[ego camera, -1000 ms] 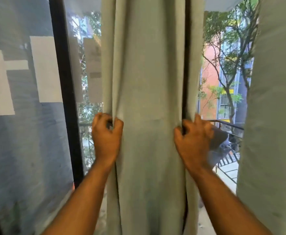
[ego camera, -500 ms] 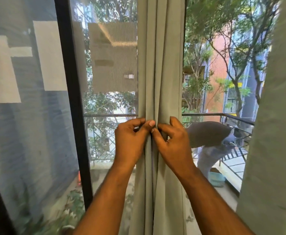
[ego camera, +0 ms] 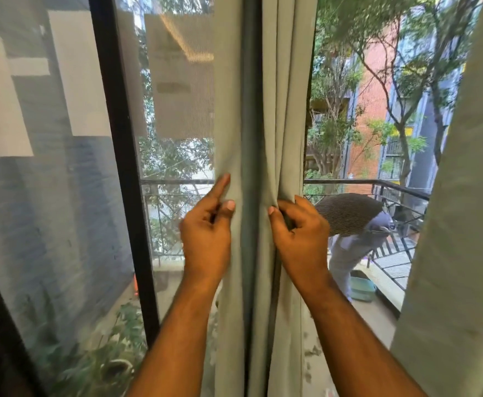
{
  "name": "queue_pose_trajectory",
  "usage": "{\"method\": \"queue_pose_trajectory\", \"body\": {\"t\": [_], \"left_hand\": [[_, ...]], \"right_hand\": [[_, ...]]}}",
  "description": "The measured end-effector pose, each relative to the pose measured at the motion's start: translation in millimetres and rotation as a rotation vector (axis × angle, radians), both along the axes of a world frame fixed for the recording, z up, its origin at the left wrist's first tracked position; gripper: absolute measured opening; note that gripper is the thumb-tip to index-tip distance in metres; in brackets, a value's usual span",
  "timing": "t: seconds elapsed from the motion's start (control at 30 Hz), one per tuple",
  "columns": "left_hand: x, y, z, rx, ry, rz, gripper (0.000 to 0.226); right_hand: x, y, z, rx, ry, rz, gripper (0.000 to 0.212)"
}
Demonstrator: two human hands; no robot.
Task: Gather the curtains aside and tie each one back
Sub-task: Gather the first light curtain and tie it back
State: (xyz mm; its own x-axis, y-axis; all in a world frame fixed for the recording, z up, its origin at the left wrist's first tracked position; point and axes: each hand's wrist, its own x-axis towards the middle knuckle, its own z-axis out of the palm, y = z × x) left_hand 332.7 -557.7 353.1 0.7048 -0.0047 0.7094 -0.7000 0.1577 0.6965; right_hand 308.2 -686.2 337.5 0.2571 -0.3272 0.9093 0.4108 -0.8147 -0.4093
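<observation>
A pale grey-green curtain (ego camera: 263, 96) hangs bunched into narrow folds in the middle of the window. My left hand (ego camera: 206, 233) rests against its left edge, index finger raised and thumb pressing the cloth. On the curtain's right edge, my right hand (ego camera: 300, 233) pinches a fold between thumb and curled fingers. A second curtain (ego camera: 457, 224) of the same cloth hangs at the far right, untouched. No tie-back is visible.
A black window frame post (ego camera: 120, 167) stands left of the curtain, with reflective glass (ego camera: 48, 181) beyond it. Outside are a balcony railing (ego camera: 392, 190), a person (ego camera: 354, 233) bending over, a teal tub (ego camera: 362, 287), trees and buildings.
The spread curtain was squeezed into a narrow bundle between both hands. Since then the hands have drawn slightly apart, and the left index finger has lifted.
</observation>
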Motion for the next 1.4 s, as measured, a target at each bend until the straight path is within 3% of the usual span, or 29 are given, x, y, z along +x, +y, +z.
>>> {"method": "queue_pose_trajectory", "body": {"t": [0.07,0.2,0.47,0.53,0.63,0.73,0.8,0.9,1.0,1.13,1.23,1.4], "left_hand": [[-11,-9,3,0.075,-0.007,-0.079,0.058],[-16,-8,9,-0.030,0.110,-0.102,0.050],[-2,-13,7,0.118,-0.016,0.120,0.003],[1,-9,5,0.098,-0.023,0.172,0.008],[7,6,3,0.091,-0.039,0.220,0.015],[12,20,4,0.062,-0.040,0.220,0.018],[13,21,4,0.053,-0.032,0.183,0.017],[8,4,-2,0.037,-0.003,0.092,0.010],[-1,-12,-13,0.066,-0.011,0.026,0.006],[1,-7,-22,0.057,0.027,-0.050,0.018],[1,0,-35,0.101,0.101,-0.111,0.013],[-1,5,-83,0.177,0.198,-0.112,0.007]], "right_hand": [[-2,7,2,-0.056,0.038,0.028,0.013],[-14,8,2,-0.163,0.115,0.204,0.022],[-17,-8,-15,-0.064,0.134,0.320,0.033],[-17,-15,-31,0.030,0.138,0.267,0.044],[-26,-54,-49,0.223,0.113,0.017,0.052],[-45,-106,-39,0.515,-0.020,-0.205,0.059],[-47,-114,-32,0.557,-0.027,-0.270,0.061],[-32,-61,-39,0.443,0.095,-0.002,0.040],[-23,3,-61,0.330,0.285,0.349,0.036],[-17,11,-77,0.397,0.335,0.497,0.027],[-18,11,-85,0.418,0.387,0.565,0.023],[-18,13,-98,0.389,0.415,0.621,0.032]]}}
